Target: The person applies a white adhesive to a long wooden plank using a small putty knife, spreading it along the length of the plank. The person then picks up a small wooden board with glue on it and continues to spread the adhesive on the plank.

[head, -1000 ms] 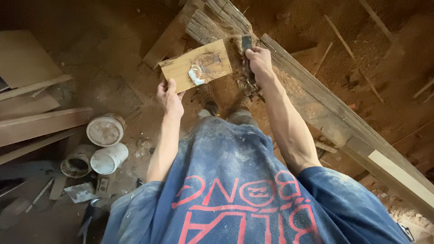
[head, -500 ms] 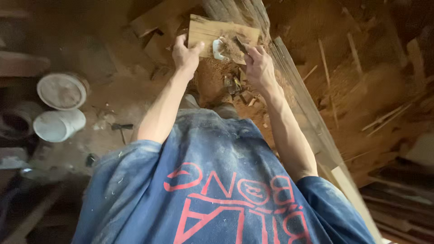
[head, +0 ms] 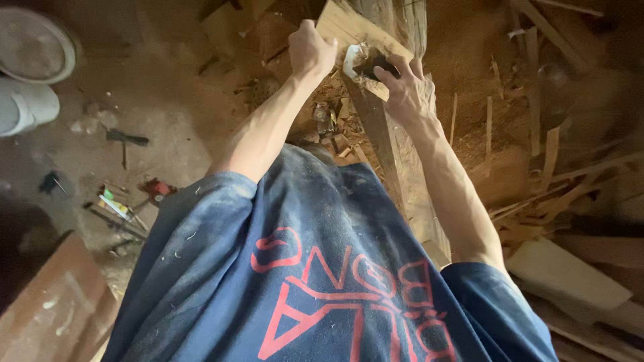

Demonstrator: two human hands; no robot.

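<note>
A flat piece of pale, rough-sawn board (head: 349, 27) sits at the top of the view, tilted and resting on the top of a long weathered beam (head: 392, 141) that runs down toward the person's body. The board's face is light yellow wood with a ragged, splintered patch near its middle, where something white (head: 352, 60) shows; what that white thing is cannot be told.

The left hand (head: 310, 50) is closed in a grip on the board's left edge, thumb side up, holding it steady. The right hand (head: 402, 90) has its fingers curled around a small dark tool (head: 377, 65), pressed against the board right beside the white patch; the tool's working end is hidden by the fingers.

Small wood chips and offcuts (head: 332, 124) lie heaped against the beam just below the board. The floor is dusty brown earth and sawdust. Thin split wood strips (head: 537, 181) and planks lie scattered to the right. Far left stand two round white buckets (head: 30, 74), dusty and grey inside, with a few small hand tools (head: 124, 204) lying on the ground nearby.
</note>
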